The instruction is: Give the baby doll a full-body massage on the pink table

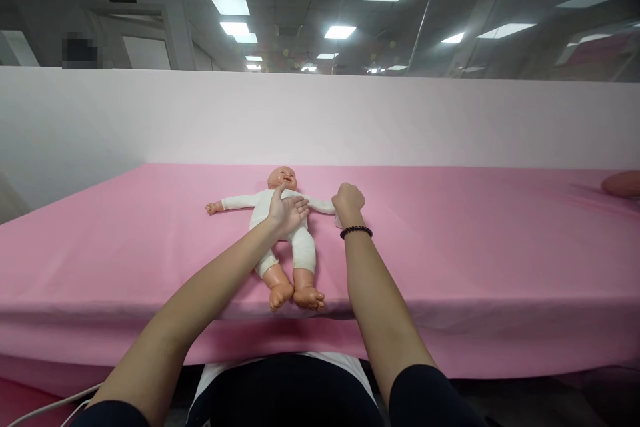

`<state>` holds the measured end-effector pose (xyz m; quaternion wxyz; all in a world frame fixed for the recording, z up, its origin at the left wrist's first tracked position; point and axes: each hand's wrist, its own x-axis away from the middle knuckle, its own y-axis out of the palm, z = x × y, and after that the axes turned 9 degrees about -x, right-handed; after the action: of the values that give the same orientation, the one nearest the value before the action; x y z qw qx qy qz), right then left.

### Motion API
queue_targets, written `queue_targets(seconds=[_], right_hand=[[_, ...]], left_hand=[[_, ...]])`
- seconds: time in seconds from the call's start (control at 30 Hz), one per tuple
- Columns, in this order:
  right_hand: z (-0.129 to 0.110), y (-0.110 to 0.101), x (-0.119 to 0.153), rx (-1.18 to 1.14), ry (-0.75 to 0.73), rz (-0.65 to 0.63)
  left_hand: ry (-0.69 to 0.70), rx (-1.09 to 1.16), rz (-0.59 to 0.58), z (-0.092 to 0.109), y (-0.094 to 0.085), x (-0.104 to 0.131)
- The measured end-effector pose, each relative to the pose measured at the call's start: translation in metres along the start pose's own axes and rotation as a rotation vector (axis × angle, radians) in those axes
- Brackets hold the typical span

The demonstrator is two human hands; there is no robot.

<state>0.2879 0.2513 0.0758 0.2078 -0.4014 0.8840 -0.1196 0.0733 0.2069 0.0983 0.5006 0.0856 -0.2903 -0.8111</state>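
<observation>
A baby doll (260, 213) lies on its back on the pink-covered table, its arms spread and feet towards me. Its body is white cloth; head, hands and feet are skin-toned and glossy. My left hand (289, 212) is over the doll's chest, palm up, with fingers stretched out and nothing in it. Closed in a fist, my right hand (349, 200) is at the end of the doll's arm on the right, and the doll's hand there is hidden within it. A small pale edge (339, 221) shows beneath this fist; I cannot tell what it is.
Pink cloth (475, 240) covers the wide table and hangs over its front edge. A low white wall (320, 117) runs behind, with glass above. At the far right edge lies a partly visible skin-toned object (621, 183). White cables (55, 403) run at the lower left.
</observation>
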Motion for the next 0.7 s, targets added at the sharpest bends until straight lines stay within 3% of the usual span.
queue_targets(seconds=[0.1, 0.17, 0.23, 0.3, 0.37, 0.47, 0.7], right_hand=[[-0.011, 0.002, 0.009, 0.049, -0.1, 0.007], [-0.027, 0.012, 0.024, 0.033, -0.343, 0.01], [-0.045, 0.026, 0.043, -0.127, -0.583, -0.011], [-0.06, 0.041, 0.061, -0.262, -0.738, -0.09], [-0.068, 0.054, 0.074, -0.281, -0.864, -0.261], [-0.069, 0.064, 0.081, -0.217, -0.942, -0.398], [-0.067, 0.066, 0.086, -0.165, -0.93, -0.412]], left_hand=[[0.004, 0.018, 0.002, 0.002, 0.0, 0.001], [0.014, 0.037, 0.001, 0.003, -0.002, 0.0], [0.037, 0.058, -0.027, 0.003, -0.004, -0.001], [0.089, 0.077, -0.073, 0.003, -0.004, -0.003], [0.189, 0.107, -0.095, 0.002, -0.002, -0.002], [0.336, 0.143, -0.097, 0.002, 0.002, 0.003], [0.413, 0.076, -0.156, 0.021, -0.001, 0.019]])
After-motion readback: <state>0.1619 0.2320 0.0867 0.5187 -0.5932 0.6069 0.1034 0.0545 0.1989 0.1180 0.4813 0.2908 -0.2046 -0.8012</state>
